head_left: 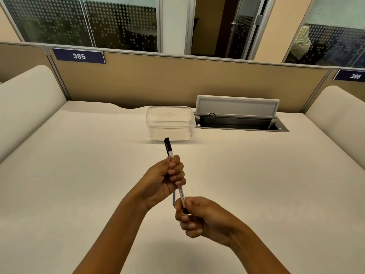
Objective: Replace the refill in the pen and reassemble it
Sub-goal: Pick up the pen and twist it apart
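Note:
A slim white pen [181, 195] with black print on its barrel and a black cap end [167, 145] is held above the desk, tilted with the cap end pointing away from me. My left hand [161, 182] is wrapped around the upper half of the barrel. My right hand [199, 216] pinches the lower end of the pen between thumb and fingers. A thin dark blue rod [173, 198], which looks like a refill, runs beside the barrel below my left hand; its ends are hidden.
A clear plastic container [169, 123] stands at the back of the cream desk [256, 184]. Right of it an open cable hatch [239, 123] sits in the desk with its lid raised. Padded dividers rise at both sides, a partition behind.

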